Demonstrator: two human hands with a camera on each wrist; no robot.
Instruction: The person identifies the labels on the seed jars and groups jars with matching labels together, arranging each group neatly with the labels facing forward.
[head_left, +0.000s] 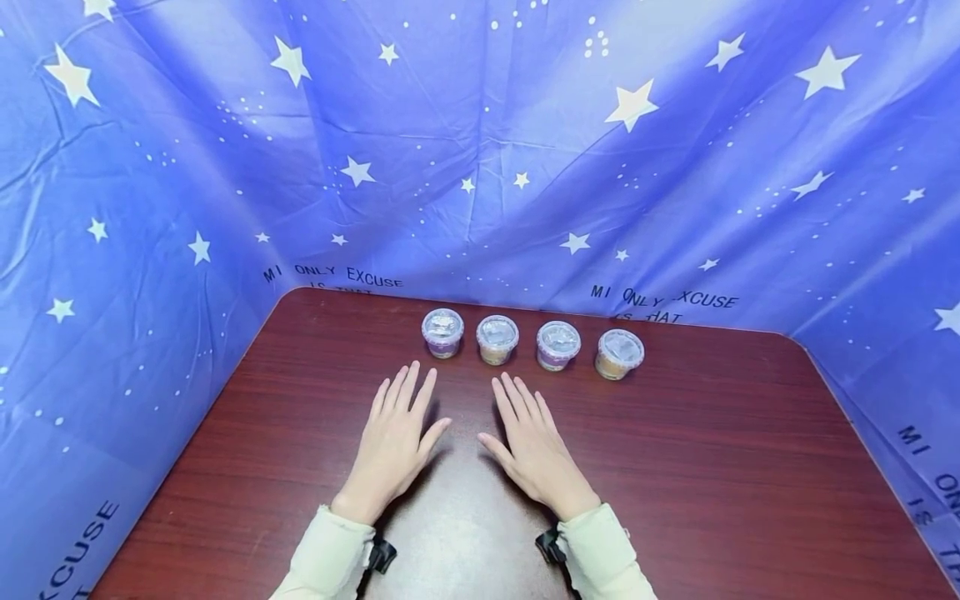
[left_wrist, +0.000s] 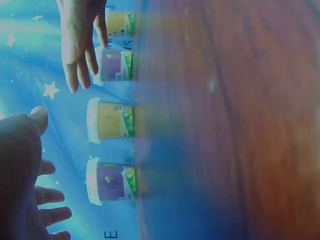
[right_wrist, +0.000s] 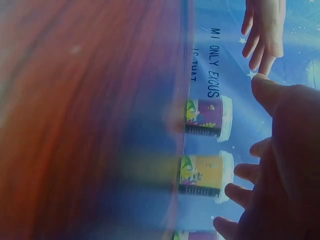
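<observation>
Several small lidded tubs stand upright in a row towards the back of the table. From the left, they are a purple tub (head_left: pixel 442 335), a yellow tub (head_left: pixel 497 342), a second purple tub (head_left: pixel 557 347) and, at the right end, another yellow tub (head_left: pixel 618 357). My left hand (head_left: pixel 395 446) is just in front of the leftmost tub, fingers extended and holding nothing. Likewise straight-fingered and holding nothing, my right hand (head_left: pixel 534 450) is in front of the middle tubs. Neither hand touches a tub. Both wrist views show the tubs' printed sides and white lids.
The dark red-brown wooden table (head_left: pixel 750 467) is glossy and reflects light. A blue curtain (head_left: pixel 480 125) with white stars and black lettering encloses its back and sides. Black straps (head_left: pixel 381 554) show at the wrists, beside pale sleeves (head_left: pixel 326 550).
</observation>
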